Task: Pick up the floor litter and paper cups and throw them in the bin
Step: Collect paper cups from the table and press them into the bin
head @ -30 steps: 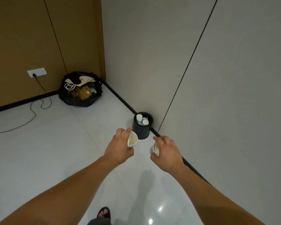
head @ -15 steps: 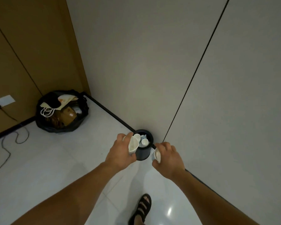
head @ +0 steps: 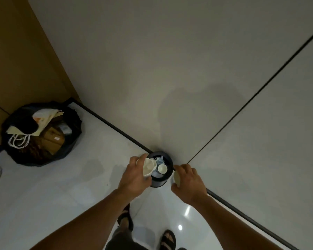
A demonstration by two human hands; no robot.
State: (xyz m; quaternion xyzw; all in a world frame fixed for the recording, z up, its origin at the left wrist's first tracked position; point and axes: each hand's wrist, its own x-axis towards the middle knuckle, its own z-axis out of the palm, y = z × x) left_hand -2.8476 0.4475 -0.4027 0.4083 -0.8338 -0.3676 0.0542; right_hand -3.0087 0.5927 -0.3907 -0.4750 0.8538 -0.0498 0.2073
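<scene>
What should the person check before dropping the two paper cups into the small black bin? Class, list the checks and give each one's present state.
1. Left hand grips the left cup: ok.
2. Left cup over the bin mouth: cannot tell; it overlaps the left rim in this single view.
3. Right hand holds the right cup: ok.
4. Right cup over the bin mouth: not ok; it sits outside the right rim.
5. Room left in the bin: cannot tell; discarded cups and crumpled paper lie near the top.
</scene>
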